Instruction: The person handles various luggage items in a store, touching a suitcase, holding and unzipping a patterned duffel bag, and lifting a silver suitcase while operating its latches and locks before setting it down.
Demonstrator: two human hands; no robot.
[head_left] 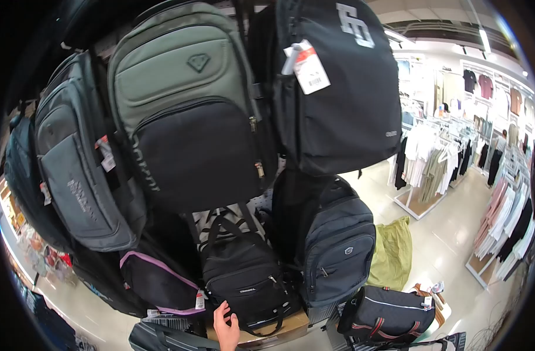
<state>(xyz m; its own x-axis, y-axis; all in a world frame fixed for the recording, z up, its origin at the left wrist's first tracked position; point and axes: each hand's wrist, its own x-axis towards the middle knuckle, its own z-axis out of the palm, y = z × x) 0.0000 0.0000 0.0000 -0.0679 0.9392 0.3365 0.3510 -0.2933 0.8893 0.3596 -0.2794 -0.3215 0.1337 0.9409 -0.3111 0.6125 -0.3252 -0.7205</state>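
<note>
A: Where do we find the small black backpack (239, 275)?
B: It is in the lower middle, between the purple-edged bag (162, 284) and the dark blue backpack (340, 251). A brown box (288, 329) shows below it.

A: How does it lie from our hands?
B: From our left hand (226, 329) it lies upward and a little to the right. Its long axis is nearly upright, leaning slightly. Our fingertips come in front of its lower left corner; whether they touch, we cannot tell.

A: And the state of our hands?
B: The left has its fingers a little bent and apart from the thumb, with nothing seen in it. The right is outside the view, so we cannot tell its state; the left is the nearer one we see.
</note>
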